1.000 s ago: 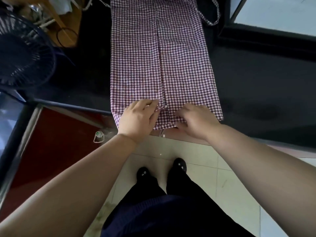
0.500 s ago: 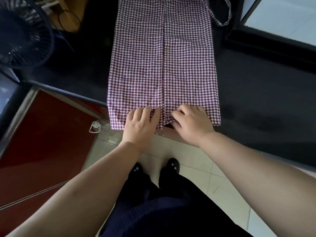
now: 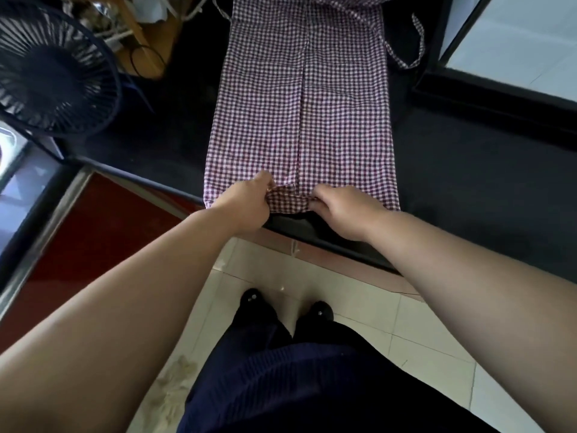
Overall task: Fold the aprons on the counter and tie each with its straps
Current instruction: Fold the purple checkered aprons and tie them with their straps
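Navy clothing (image 3: 312, 385): nearest to us at the bottom of the frame, with black shoes (image 3: 253, 300) on pale floor tiles (image 3: 406, 323) below the edge of the counter (image 3: 468, 182).
Left hand (image 3: 249, 204): we pinch the near hem of the apron (image 3: 299, 104) between thumb and curled fingers, just left of its centre line.
Right hand (image 3: 343, 214): curled over the same hem just right of that line, gripping a tuck of cloth.
What changed: half a second ago our fingers lay flat on the hem. Now both hands have gathered it and turned a narrow strip up at the counter's lip. We judge the lengthwise fold is done and the first fold from the near end is starting.
Apron cloth: purple-and-white gingham, folded into a long panel whose edges meet down the middle. It lies flat on the dark counter through the centre of the frame.
Straps (image 3: 416, 48): loose at the far end, one looping off to the upper right, not yet tied.
Fan (image 3: 53, 73): upper left, well apart from the apron.
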The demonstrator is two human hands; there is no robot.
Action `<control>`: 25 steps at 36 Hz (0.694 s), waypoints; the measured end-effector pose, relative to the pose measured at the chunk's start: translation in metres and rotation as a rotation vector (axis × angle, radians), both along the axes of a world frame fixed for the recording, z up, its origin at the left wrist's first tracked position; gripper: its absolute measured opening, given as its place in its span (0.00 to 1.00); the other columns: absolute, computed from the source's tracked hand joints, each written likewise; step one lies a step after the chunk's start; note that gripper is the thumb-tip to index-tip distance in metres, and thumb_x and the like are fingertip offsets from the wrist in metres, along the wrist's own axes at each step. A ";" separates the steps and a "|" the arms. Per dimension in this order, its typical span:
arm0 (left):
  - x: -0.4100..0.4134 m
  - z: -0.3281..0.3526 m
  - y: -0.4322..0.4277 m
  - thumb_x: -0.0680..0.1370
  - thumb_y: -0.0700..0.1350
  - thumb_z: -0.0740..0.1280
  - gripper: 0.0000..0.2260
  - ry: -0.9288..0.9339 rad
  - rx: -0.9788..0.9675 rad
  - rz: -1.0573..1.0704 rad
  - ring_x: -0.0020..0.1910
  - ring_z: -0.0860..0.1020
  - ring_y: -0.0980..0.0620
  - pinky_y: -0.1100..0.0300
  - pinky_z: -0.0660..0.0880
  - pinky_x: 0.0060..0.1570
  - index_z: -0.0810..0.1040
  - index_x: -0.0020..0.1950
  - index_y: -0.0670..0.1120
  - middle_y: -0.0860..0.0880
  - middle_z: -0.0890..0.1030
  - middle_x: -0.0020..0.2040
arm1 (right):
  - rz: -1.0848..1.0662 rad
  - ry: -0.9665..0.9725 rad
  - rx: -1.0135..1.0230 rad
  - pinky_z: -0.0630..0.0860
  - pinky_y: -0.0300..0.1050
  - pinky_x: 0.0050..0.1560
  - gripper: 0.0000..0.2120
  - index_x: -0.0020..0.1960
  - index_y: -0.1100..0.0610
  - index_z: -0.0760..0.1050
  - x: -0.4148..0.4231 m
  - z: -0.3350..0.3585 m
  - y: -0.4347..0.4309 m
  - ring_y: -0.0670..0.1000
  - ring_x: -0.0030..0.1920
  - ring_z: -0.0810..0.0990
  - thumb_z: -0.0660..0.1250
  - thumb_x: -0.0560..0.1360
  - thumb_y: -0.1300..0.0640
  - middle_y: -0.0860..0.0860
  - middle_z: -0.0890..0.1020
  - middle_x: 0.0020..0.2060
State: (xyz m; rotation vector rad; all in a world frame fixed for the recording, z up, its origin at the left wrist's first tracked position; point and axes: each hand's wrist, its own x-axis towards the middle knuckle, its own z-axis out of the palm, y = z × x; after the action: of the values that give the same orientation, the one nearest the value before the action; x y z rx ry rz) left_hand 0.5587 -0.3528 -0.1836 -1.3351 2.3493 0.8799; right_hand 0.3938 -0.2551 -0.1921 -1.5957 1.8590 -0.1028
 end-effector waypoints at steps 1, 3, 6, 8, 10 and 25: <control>-0.002 -0.001 -0.006 0.79 0.37 0.56 0.15 0.008 0.034 -0.007 0.40 0.74 0.50 0.59 0.68 0.31 0.67 0.64 0.49 0.44 0.76 0.53 | -0.012 -0.025 0.007 0.70 0.46 0.47 0.11 0.55 0.55 0.72 -0.003 0.000 -0.005 0.51 0.48 0.75 0.54 0.82 0.50 0.51 0.78 0.52; -0.005 -0.002 -0.018 0.81 0.40 0.56 0.08 0.006 0.073 -0.045 0.42 0.73 0.50 0.59 0.67 0.33 0.69 0.59 0.47 0.43 0.76 0.53 | -0.049 -0.068 0.017 0.68 0.44 0.47 0.10 0.52 0.52 0.72 -0.008 0.002 -0.015 0.50 0.48 0.75 0.55 0.82 0.50 0.49 0.77 0.50; -0.013 -0.002 -0.035 0.83 0.45 0.56 0.08 0.003 0.124 -0.100 0.46 0.73 0.49 0.59 0.67 0.41 0.72 0.58 0.45 0.44 0.76 0.54 | -0.062 -0.014 0.048 0.70 0.46 0.51 0.11 0.54 0.52 0.73 -0.014 0.000 -0.031 0.51 0.50 0.74 0.55 0.82 0.49 0.49 0.77 0.52; -0.018 -0.001 -0.044 0.83 0.47 0.57 0.06 -0.008 0.132 -0.137 0.48 0.73 0.49 0.59 0.68 0.44 0.72 0.56 0.48 0.45 0.75 0.54 | -0.074 0.053 0.072 0.71 0.47 0.52 0.10 0.51 0.53 0.72 -0.016 -0.003 -0.039 0.52 0.50 0.74 0.55 0.81 0.49 0.52 0.77 0.53; -0.023 -0.003 -0.054 0.82 0.49 0.57 0.08 -0.041 0.110 -0.182 0.50 0.73 0.48 0.58 0.69 0.47 0.73 0.57 0.48 0.45 0.75 0.55 | -0.095 0.096 0.095 0.70 0.46 0.51 0.08 0.48 0.51 0.71 -0.019 -0.006 -0.049 0.52 0.49 0.74 0.56 0.81 0.49 0.54 0.78 0.54; -0.046 -0.005 -0.074 0.81 0.55 0.60 0.09 -0.138 -0.292 -0.463 0.51 0.76 0.48 0.55 0.66 0.42 0.67 0.46 0.51 0.50 0.78 0.51 | -0.196 0.178 0.266 0.66 0.44 0.52 0.19 0.65 0.58 0.71 -0.019 -0.003 -0.079 0.57 0.59 0.74 0.56 0.81 0.48 0.57 0.76 0.62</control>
State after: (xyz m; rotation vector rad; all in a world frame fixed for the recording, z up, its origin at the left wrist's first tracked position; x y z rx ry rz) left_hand 0.5123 -0.4273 -0.1891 -0.8434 2.5829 0.3084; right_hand 0.3745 -0.3338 -0.1949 -1.2737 2.0655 0.1991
